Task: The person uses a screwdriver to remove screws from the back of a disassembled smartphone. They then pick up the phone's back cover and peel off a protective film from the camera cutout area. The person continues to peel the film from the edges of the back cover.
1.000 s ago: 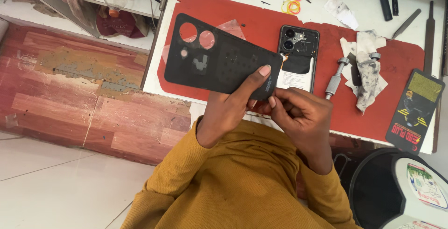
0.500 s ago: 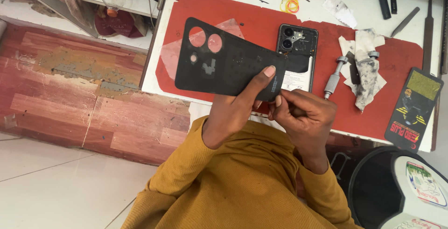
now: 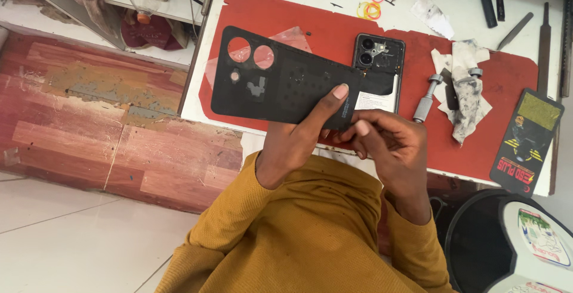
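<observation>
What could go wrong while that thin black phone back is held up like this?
The back cover is held only at one end by the left hand, with the right hand picking at its edge; it might flex or crack. It could also slip and drop onto the opened phone lying on the red mat.

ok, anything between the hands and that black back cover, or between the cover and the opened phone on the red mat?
Nothing between hands and cover: the left hand already grips the black back cover at its near end, and the right hand touches that same end. Between the cover and the opened phone on the red mat, nothing visible stands; the cover's end overlaps the phone.
</observation>
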